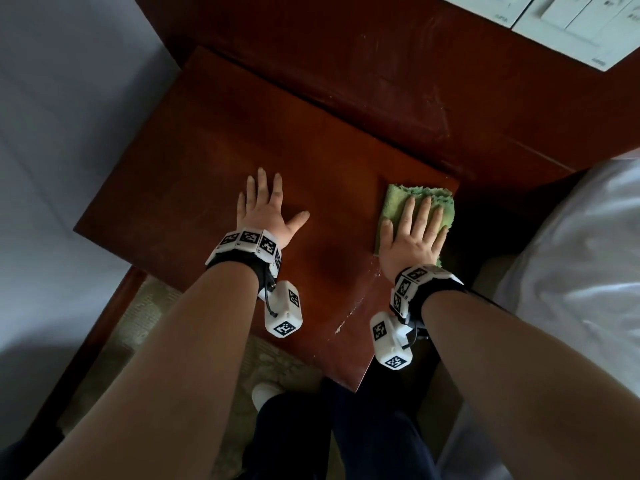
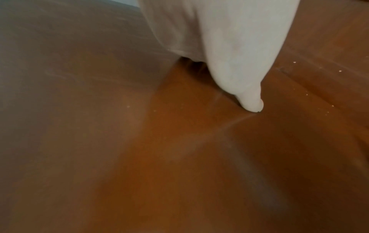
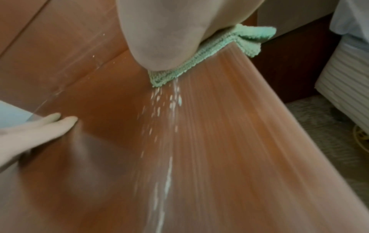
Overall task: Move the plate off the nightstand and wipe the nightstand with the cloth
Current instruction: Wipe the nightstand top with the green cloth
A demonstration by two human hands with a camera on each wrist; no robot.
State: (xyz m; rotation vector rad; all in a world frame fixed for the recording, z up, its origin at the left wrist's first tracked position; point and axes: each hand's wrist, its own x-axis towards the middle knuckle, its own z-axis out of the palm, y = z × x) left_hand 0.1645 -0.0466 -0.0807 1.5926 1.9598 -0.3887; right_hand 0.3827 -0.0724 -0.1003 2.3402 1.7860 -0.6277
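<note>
The reddish-brown wooden nightstand (image 1: 214, 157) fills the middle of the head view. A folded green cloth (image 1: 398, 199) lies near its right edge, and my right hand (image 1: 414, 230) presses flat on it with straight fingers. In the right wrist view the cloth (image 3: 199, 56) sticks out from under the palm, with white crumbs (image 3: 171, 100) trailing behind it on the wood. My left hand (image 1: 266, 209) rests flat and open on the bare top left of the cloth; its thumb (image 2: 249, 102) touches the wood. No plate is in view.
A bed with white bedding (image 1: 571, 254) stands right of the nightstand. A white wall switch panel (image 1: 571, 22) sits at the top right on the wooden headboard panel (image 1: 381, 64). Patterned carpet (image 1: 145, 323) and my dark trouser legs (image 1: 363, 427) lie below the front edge.
</note>
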